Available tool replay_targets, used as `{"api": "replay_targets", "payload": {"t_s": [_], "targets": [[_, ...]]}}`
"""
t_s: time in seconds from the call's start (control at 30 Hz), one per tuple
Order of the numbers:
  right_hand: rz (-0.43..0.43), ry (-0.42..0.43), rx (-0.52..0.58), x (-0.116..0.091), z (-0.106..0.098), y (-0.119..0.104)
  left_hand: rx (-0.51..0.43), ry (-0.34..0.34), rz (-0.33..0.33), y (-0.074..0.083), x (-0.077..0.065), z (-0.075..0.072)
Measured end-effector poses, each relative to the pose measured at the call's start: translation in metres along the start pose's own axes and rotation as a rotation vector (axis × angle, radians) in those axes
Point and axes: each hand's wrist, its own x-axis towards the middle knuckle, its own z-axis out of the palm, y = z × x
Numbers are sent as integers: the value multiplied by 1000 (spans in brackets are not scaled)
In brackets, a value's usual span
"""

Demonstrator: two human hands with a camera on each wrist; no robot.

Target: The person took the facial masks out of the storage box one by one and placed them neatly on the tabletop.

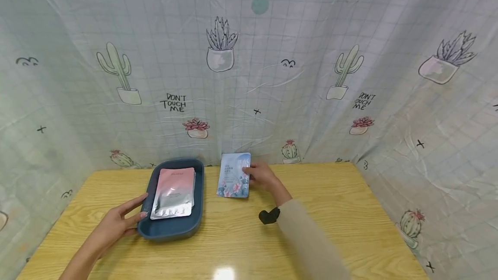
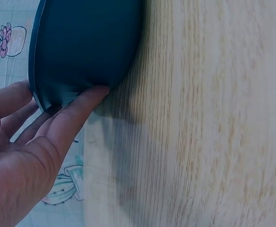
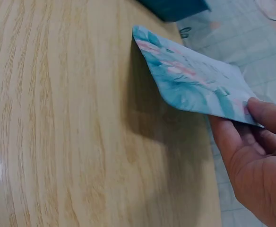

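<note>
A blue sheet mask packet with pink flowers is pinched at its right edge by my right hand. In the right wrist view, the thumb lies on top of the packet with fingers beneath, and the packet is tilted above the table. My left hand holds the left side of a dark blue tray; the left wrist view shows its fingers against the tray's wall. Inside the tray lies a pink and silver packet, with another packet's edge showing under it.
The wooden table carries the tray at left. Behind it and at both sides hangs a curtain printed with cacti, close to the table's back edge. A black heart-shaped piece sits at the right sleeve's cuff.
</note>
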Motion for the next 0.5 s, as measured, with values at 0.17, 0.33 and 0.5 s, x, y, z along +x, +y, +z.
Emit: {"api": "replay_targets", "payload": {"t_s": [0.17, 0.33, 0.5], "targets": [[11, 68, -89, 2, 8, 2, -2, -5, 7, 3, -1, 1], [6, 144, -155, 3, 12, 2, 16, -1, 7, 5, -2, 1], [30, 171, -154, 4, 14, 7, 32, 1, 13, 5, -1, 0]]}}
